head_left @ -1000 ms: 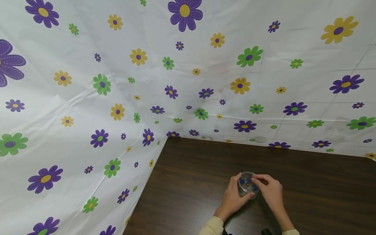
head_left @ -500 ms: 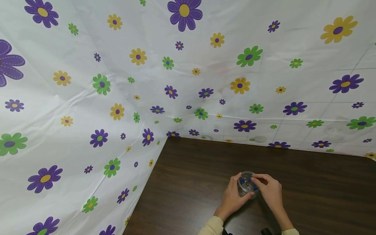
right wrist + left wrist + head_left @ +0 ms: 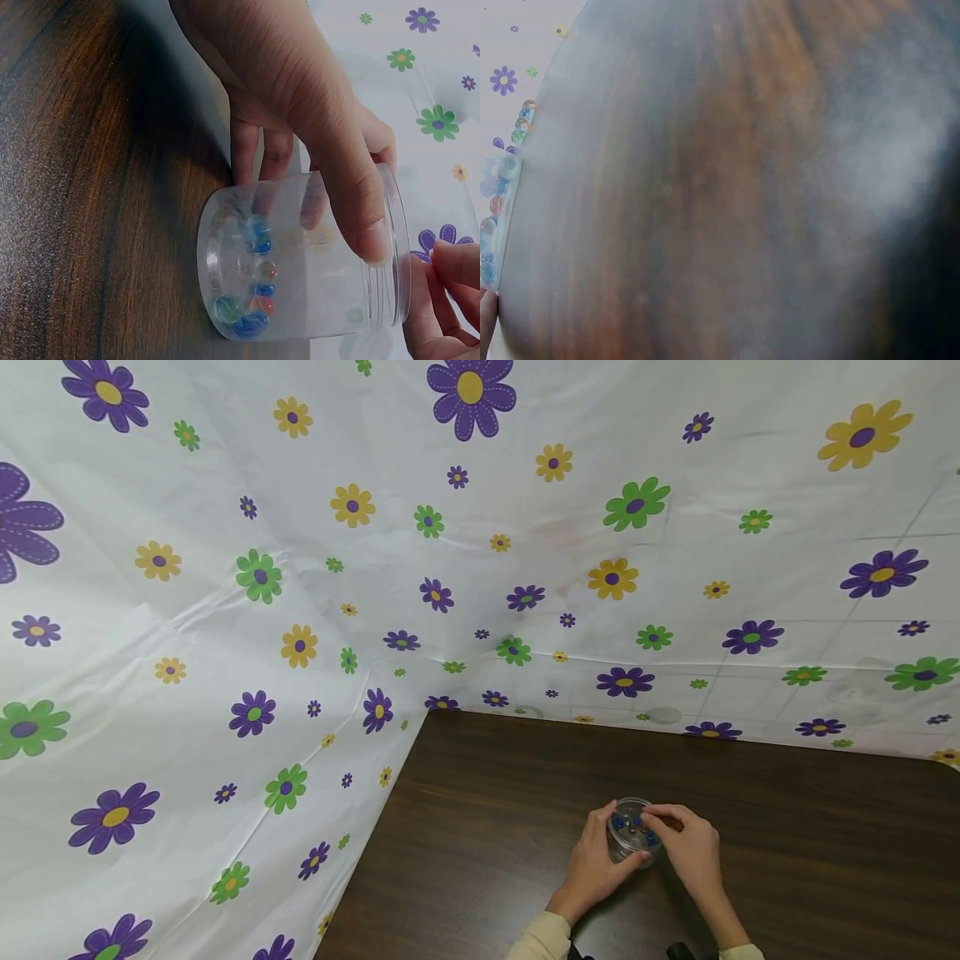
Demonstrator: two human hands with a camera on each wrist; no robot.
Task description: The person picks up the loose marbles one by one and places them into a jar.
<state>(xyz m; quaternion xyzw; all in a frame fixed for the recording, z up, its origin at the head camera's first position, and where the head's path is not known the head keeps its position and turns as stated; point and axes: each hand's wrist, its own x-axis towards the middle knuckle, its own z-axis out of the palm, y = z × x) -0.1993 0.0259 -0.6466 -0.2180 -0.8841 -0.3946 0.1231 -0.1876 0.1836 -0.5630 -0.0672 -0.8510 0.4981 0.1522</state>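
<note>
A clear plastic jar [image 3: 625,843] stands upright on the dark table, with several blue, red and green marbles [image 3: 250,324] at its bottom. My left hand [image 3: 591,867] holds it round the side, the thumb lying along the wall near the neck. My right hand [image 3: 693,852] is at the jar's top, thumb and forefinger tips together over the rim [image 3: 403,247]; whatever lies between them is hidden. Part of the jar [image 3: 499,214] and one finger [image 3: 486,319] show at the left wrist view's edge. More marbles [image 3: 523,120] appear beyond it there; I cannot tell what holds them.
The dark wooden table [image 3: 480,827] reaches a white, flower-printed sheet [image 3: 525,527] along its back and left edges. A small dark object [image 3: 680,951] lies by the right forearm at the bottom of the head view. Cream sleeves [image 3: 542,939] cover the forearms.
</note>
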